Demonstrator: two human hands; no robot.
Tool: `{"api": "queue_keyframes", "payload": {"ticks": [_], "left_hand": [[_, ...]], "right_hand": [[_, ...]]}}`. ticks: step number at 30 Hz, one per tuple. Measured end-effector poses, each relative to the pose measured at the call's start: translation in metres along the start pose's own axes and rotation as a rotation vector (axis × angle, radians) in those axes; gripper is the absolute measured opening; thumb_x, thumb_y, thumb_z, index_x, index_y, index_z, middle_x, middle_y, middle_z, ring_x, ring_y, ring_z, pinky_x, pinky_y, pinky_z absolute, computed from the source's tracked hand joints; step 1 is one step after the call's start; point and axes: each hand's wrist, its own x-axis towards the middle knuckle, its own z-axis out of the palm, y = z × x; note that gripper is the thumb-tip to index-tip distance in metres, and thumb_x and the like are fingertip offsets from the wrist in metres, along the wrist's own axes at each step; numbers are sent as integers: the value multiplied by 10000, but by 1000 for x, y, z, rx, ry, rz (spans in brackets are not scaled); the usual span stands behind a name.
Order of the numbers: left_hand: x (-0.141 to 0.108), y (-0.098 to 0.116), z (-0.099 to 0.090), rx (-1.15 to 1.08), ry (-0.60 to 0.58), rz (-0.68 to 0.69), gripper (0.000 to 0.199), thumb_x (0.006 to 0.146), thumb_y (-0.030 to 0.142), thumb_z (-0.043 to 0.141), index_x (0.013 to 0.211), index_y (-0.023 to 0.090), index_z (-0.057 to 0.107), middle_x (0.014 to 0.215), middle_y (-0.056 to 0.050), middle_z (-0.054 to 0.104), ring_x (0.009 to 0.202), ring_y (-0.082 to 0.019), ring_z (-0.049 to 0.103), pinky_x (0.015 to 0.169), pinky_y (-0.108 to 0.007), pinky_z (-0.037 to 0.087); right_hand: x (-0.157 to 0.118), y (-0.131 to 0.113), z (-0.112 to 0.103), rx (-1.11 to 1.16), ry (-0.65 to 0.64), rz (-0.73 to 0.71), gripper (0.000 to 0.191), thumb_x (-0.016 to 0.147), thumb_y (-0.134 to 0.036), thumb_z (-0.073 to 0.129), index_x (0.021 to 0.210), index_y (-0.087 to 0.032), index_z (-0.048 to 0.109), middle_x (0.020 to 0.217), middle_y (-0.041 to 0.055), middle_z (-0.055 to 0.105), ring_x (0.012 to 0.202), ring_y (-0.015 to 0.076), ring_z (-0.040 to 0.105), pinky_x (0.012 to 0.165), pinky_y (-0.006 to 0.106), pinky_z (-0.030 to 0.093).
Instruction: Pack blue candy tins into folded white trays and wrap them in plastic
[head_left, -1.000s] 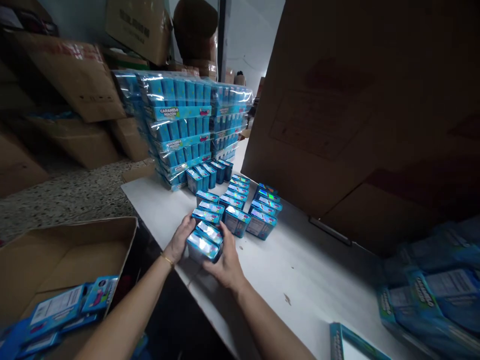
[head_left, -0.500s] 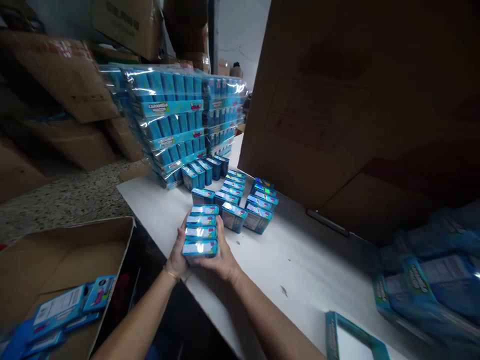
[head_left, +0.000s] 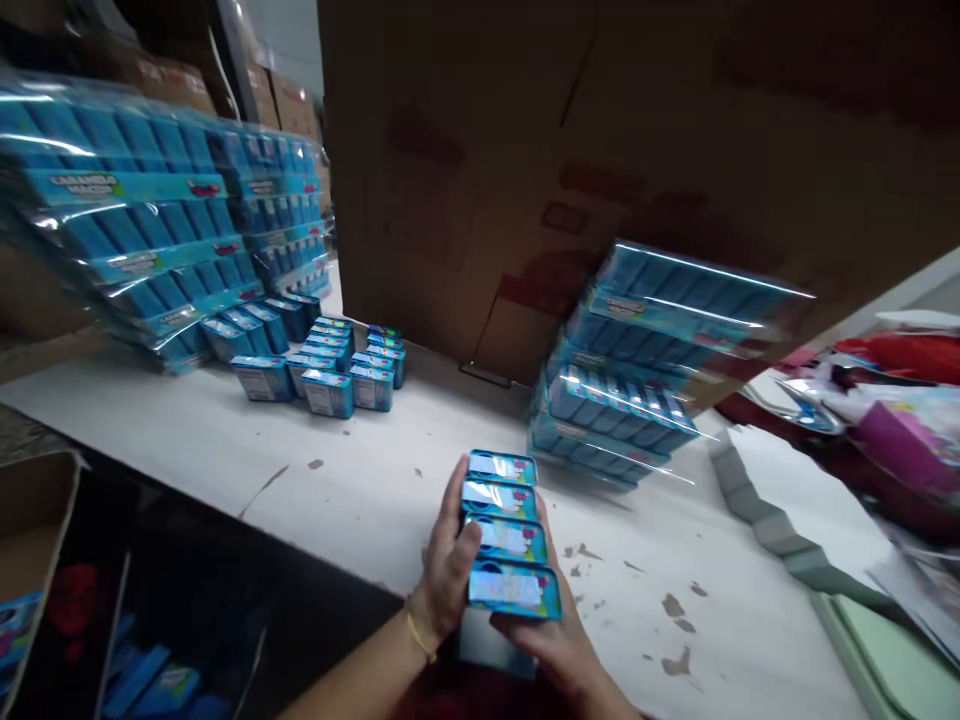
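Observation:
A row of several small blue tins [head_left: 511, 538] with shiny labels on top is squeezed between my two hands, just above the white table [head_left: 405, 500]. My left hand [head_left: 448, 560] presses the row's left side, its thumb near the tins' edge. Along the right side and under the nearest tin, my right hand [head_left: 559, 625] wraps round. Below the held tins, partly hidden, is a pale flat surface that I cannot make out. More loose blue tins [head_left: 330, 393] stand upright in rows on the table, further left.
Plastic-wrapped stacks of blue tins stand at the left [head_left: 142, 225] and right [head_left: 622, 370]. A large cardboard sheet [head_left: 465, 200] rises behind. White zigzag-edged stacks [head_left: 810, 510] and a pale green box [head_left: 885, 640] lie right. An open carton [head_left: 45, 540] sits lower left.
The view has turned right. Both hands have carried the row of tins rightward along the table, away from the loose tins, and the right-hand wrapped stack now shows fully.

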Motion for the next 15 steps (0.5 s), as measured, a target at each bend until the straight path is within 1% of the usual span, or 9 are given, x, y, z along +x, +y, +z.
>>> {"api": "queue_keyframes", "payload": {"ticks": [1, 2, 4, 6, 9, 12, 15], "left_hand": [[5, -8, 8, 8, -12, -34, 693, 787, 469, 475, 1363, 213, 188, 1370, -74, 336, 1245, -269, 305, 1033, -393, 273], [11, -15, 14, 20, -12, -65, 690, 788, 463, 479, 1362, 209, 192, 1361, -81, 350, 1244, -266, 309, 1033, -393, 269], [20, -28, 19, 45, -1, -106, 677, 793, 452, 478, 1359, 206, 200, 1350, -90, 367, 1241, -258, 318, 1032, -390, 268], [27, -36, 19, 58, 5, -124, 675, 794, 452, 477, 1358, 208, 198, 1351, -92, 365, 1235, -252, 329, 1025, -385, 279], [33, -41, 15, 63, 16, -124, 668, 804, 457, 458, 1360, 216, 178, 1346, -89, 374, 1223, -239, 351, 1015, -379, 295], [33, -39, 11, 99, 50, -102, 643, 812, 452, 444, 1358, 231, 185, 1325, -78, 404, 1205, -224, 377, 1020, -368, 286], [32, -34, 8, 124, 71, -69, 623, 817, 444, 434, 1354, 232, 199, 1327, -72, 402, 1191, -213, 396, 1018, -347, 289]], "right_hand": [[-5, 2, -11, -43, 62, -38, 1023, 565, -399, 736, 1361, -311, 101, 1287, 61, 444, 1094, 276, 486, 906, 456, 400], [-8, 5, -20, -65, 105, -65, 1086, 540, -376, 756, 1365, -308, 52, 1304, 75, 422, 1102, 280, 479, 916, 453, 393], [-8, 12, -34, -69, 145, -94, 1114, 532, -398, 755, 1368, -280, 28, 1310, 106, 407, 1111, 291, 471, 927, 456, 381], [-4, 18, -42, -74, 116, -120, 1123, 540, -442, 740, 1369, -257, 6, 1314, 122, 396, 1137, 292, 445, 946, 458, 361], [5, 20, -47, -111, 41, -166, 1101, 566, -465, 716, 1368, -247, -7, 1347, 115, 346, 1198, 274, 374, 987, 446, 310], [10, 18, -46, -105, -12, -169, 1063, 598, -439, 703, 1366, -260, -9, 1384, 106, 278, 1215, 262, 351, 991, 433, 309], [12, 13, -40, -93, -66, -177, 1069, 601, -431, 702, 1362, -262, -29, 1365, 113, 307, 1192, 257, 385, 982, 435, 321]]}}
